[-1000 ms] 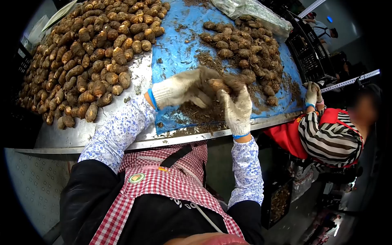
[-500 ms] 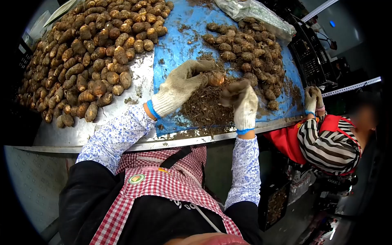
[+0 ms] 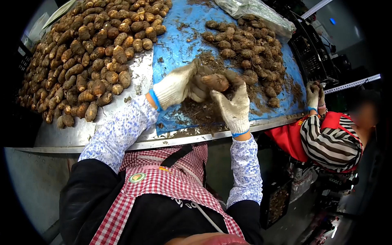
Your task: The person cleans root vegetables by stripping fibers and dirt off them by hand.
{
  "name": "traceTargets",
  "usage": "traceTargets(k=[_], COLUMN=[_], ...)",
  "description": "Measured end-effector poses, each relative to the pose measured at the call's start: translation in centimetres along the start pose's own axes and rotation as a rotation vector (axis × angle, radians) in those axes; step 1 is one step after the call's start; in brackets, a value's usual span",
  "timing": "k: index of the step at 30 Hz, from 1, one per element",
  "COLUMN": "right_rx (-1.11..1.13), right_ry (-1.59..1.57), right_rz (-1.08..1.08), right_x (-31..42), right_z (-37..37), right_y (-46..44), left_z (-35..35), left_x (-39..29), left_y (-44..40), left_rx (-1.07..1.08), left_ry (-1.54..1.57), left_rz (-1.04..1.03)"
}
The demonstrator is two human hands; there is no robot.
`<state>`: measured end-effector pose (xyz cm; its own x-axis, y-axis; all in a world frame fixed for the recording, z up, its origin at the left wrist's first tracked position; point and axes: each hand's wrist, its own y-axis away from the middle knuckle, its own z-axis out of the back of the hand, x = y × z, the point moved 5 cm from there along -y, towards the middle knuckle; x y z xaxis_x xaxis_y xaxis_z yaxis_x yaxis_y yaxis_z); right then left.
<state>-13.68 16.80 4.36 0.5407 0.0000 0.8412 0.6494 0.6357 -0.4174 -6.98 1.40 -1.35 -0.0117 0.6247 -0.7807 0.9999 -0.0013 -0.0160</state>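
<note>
A brown, oblong taro corm (image 3: pixel 215 82) is held above the blue sheet, between my two gloved hands. My left hand (image 3: pixel 181 83), in a soiled white knit glove, is closed around its left end. At the other end, the curled fingers and thumb of my right hand (image 3: pixel 234 102) grip the corm; the fingertips are partly hidden. Beneath both hands lies dark loose soil with root bits (image 3: pixel 202 116). Just beyond my right hand is a pile of hairy, soil-covered taro corms (image 3: pixel 255 51).
A large heap of cleaner taro corms (image 3: pixel 81 61) covers the metal tabletop (image 3: pixel 141 73) at left. The blue sheet (image 3: pixel 173 41) spans the middle. Clear plastic (image 3: pixel 261 16) and black crates (image 3: pixel 308 49) stand behind. A co-worker in striped sleeves (image 3: pixel 326 143) works at right.
My right hand has moved left and up onto the corm, which now lies lengthwise between both hands. My left hand has shifted slightly right. The co-worker's hands have risen slightly.
</note>
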Motion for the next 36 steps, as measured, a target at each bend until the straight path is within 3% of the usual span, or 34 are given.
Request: traceTargets(k=[1, 4, 8, 11, 14, 17, 19, 20, 21, 23, 26, 28, 29, 32, 34, 36], right_rx=[-0.014, 0.024, -0.062, -0.046, 0.008, 0.019, 0.005, -0.044, -0.105, -0.007, 0.138, 0.158, 0.127, 0.097, 0.135, 0.214], right_ry=[0.103, 0.143, 0.213, 0.52, 0.519, 0.591, 0.516, 0.678, 0.416, 0.321, 0.144, 0.505, 0.417, 0.712, 1.062, 0.978], right_rz=[-0.028, -0.044, 0.129, 0.309, 0.215, 0.057, -0.12, -0.033, -0.079, -0.316, -0.126, 0.115, 0.052, 0.078, 0.149, -0.421], right_x=[0.2, -0.9, -0.1, 3.2, 2.8, 0.1, -1.7, -2.4, -3.3, -3.9, -0.3, 1.6, 1.7, -1.7, -4.6, -7.6], right_z=[0.5, 0.0, 0.3, 0.5, 0.4, 0.8, 1.3, 1.9, 2.9, 3.7, -0.6, -1.1, -0.7, 0.5, 2.1, 5.1], right_y=[0.1, 0.4, 0.3, -0.6, -1.8, -3.1, -4.3, -4.6, -4.4, -4.1, -2.6, -2.2, -2.2, -2.6, -2.2, -2.5], left_z=[-1.3, -3.2, -3.5, -5.2, -4.7, -5.5, -5.5, -5.4, -5.1, -4.4, -3.8, -3.2, -2.9, -1.7, 0.0, 2.1], left_x=[0.1, 0.7, -0.3, -2.6, -1.5, -2.2, -2.0, -2.2, -2.4, -2.8, -2.7, -1.8, -1.4, -2.3, -5.9, -11.2], left_y=[0.5, 0.9, 1.3, 2.3, 2.1, 3.1, 3.0, 3.0, 3.0, 3.1, 3.2, 3.0, 3.0, 4.1, 4.9, 6.6], left_rx=[-0.039, 0.092, -0.054, -0.267, -0.303, -0.36, -0.299, -0.27, -0.295, -0.343, -0.371, -0.332, -0.313, -0.281, -0.276, -0.381], left_ry=[0.184, 0.081, -0.095, -0.703, -0.647, -1.095, -1.063, -1.048, -1.009, -0.927, -1.041, -0.972, -0.934, -0.668, -0.564, -0.475], left_rz=[0.179, -0.125, -0.111, -0.105, 0.033, -0.189, -0.301, -0.358, -0.329, -0.269, -0.164, -0.168, -0.172, -0.282, -0.235, -0.665])
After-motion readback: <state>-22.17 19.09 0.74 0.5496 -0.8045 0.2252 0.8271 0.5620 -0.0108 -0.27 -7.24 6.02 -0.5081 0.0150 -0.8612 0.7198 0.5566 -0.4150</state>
